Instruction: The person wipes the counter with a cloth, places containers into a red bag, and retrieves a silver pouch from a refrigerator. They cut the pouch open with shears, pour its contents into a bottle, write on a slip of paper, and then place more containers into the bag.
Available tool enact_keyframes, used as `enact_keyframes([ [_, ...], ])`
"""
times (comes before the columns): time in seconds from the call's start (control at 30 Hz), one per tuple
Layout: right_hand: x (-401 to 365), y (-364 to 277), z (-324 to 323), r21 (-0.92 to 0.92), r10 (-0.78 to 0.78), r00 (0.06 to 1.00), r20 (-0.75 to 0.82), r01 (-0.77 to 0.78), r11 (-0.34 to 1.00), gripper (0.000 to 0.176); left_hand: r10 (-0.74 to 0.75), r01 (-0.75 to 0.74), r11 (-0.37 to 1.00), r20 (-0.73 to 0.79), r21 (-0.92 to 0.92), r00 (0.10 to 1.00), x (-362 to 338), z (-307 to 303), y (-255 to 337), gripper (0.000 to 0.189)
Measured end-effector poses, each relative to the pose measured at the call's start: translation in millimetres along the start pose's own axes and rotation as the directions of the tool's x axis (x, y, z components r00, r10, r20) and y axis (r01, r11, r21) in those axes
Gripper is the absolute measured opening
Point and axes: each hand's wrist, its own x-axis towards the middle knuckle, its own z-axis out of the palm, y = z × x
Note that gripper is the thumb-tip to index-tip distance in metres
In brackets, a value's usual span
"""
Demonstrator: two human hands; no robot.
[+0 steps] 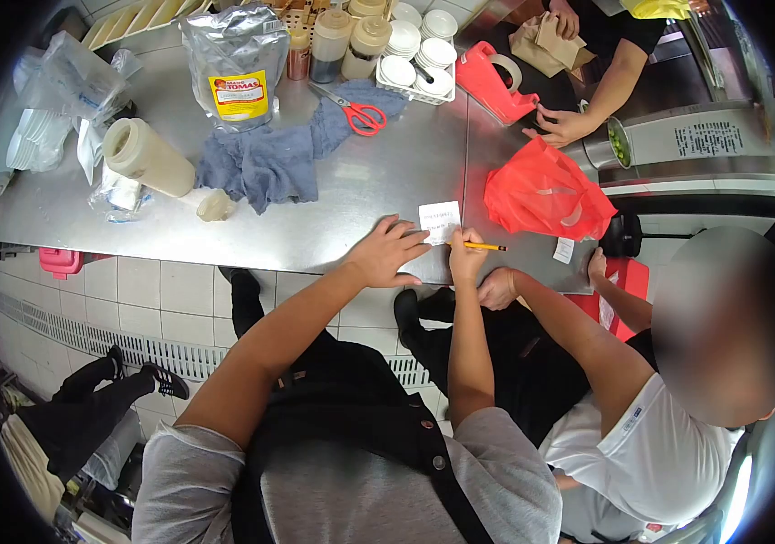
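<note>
A small white slip of paper [440, 222] with handwriting lies on the steel table [360, 195] near its front edge. My right hand [467, 257] is closed round a yellow pencil [487, 246], its fist resting at the lower right corner of the slip. Flat on the metal at the slip's left side is my left hand [389, 254], fingers spread and holding nothing, with fingertips by the paper's edge. A red plastic bag [546, 190] sits to the right of the slip.
Beyond lie blue cloths [265, 163], red-handled scissors [365, 118], a silver pouch [233, 63], bottles and a tape dispenser [496, 86]. A co-worker's hand [499, 288] is close on my right. Another person's hand [564, 125] is near the dispenser.
</note>
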Motion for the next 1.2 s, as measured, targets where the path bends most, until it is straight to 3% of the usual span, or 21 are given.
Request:
enact_keyframes([
  [0.23,1.1,-7.9,-2.3,0.001,-0.018,1.000,0.012,0.018,1.000,0.038,0.003,-0.003,1.000,-0.006,-0.001,1.000,0.5,-0.2,-0.6,0.064],
  [0.3,3.0,-5.8,-3.0,0.017,0.033,0.997,-0.069,-0.032,0.999,0.038,0.001,-0.001,1.000,-0.003,0.001,1.000,0.9,-0.6,-0.2,0.064],
  [0.6,4.9,7.2,-10.0,-0.044,0.042,0.999,-0.018,-0.043,0.998,0.038,-0.001,0.001,1.000,0.002,0.001,1.000,1.2,-0.7,0.2,0.064],
  [0.8,3.0,-0.9,-8.5,0.008,0.065,0.998,0.017,-0.065,0.998,0.038,-0.002,0.002,1.000,0.000,0.001,1.000,1.2,-0.6,0.0,0.064],
  [1.2,4.8,3.1,-9.9,-0.031,0.047,0.999,-0.002,-0.047,0.998,0.037,-0.004,0.004,1.000,0.010,0.004,1.000,1.5,-1.9,-0.5,0.062],
])
